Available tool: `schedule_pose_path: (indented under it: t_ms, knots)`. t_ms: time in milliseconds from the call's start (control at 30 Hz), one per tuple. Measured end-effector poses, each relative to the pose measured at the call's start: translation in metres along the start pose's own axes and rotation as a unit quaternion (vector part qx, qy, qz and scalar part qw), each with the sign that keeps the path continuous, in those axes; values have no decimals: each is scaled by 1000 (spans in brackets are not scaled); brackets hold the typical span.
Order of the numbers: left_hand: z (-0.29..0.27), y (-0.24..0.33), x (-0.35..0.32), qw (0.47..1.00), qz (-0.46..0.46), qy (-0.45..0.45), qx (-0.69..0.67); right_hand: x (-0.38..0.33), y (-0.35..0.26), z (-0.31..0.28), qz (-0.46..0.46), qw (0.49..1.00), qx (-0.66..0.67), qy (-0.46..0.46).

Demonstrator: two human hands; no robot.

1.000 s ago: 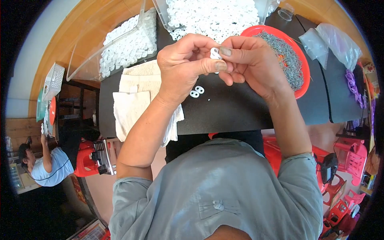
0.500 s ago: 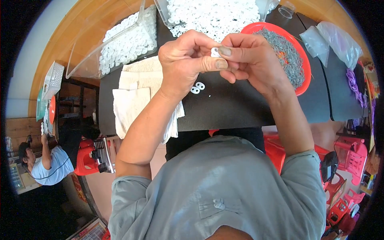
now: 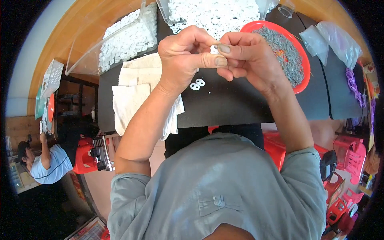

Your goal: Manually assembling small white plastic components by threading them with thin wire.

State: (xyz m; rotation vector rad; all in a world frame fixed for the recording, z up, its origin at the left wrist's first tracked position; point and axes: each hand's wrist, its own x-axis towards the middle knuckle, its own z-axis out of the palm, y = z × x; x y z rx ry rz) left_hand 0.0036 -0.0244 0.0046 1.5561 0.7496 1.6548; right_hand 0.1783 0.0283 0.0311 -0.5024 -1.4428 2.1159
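Observation:
Between both sets of fingertips, above the dark table (image 3: 236, 104), is a small white oval plastic piece (image 3: 214, 49) with dark holes. My left hand (image 3: 182, 56) pinches it from the left with thumb and fingers. From the right my right hand (image 3: 252, 54) closes on it, the thumb tip pressed against its edge. Much of the piece is hidden by the fingers. Two loose white two-holed pieces (image 3: 197, 84) lie on the table below my left hand, and a tiny white speck (image 3: 209, 93) lies near them.
Two clear bins hold heaps of white pieces, a left bin (image 3: 82, 60) and a back bin (image 3: 163, 12). A red basin (image 3: 307, 68) of grey wire-like parts stands right. Folded cream towels (image 3: 132, 100) lie left; plastic bags (image 3: 340, 42) lie far right. Another person (image 3: 52, 162) sits far left.
Both hands stay together on the white piece, with the thumbs barely shifted. The whole view has slid slightly upward.

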Motion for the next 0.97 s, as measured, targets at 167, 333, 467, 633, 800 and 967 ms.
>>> schedule_pose_path:
  t_ms: [167,333,467,633,800,967]
  knots:
    - [10,-3,6,994,-73,75,17,7,7,-5,-46,992,-49,102]
    - [9,-2,5,983,-146,109,18,9,7,-5,-84,981,-61,162]
    - [8,0,6,981,-158,107,24,9,7,-3,-83,975,-98,180]
    - [6,5,7,975,-183,128,21,9,4,-3,-79,978,-96,170]
    - [9,6,7,972,-183,141,28,8,2,-8,-97,966,-136,198]
    - [9,6,6,973,-181,139,46,6,-1,-1,-98,952,-201,207]
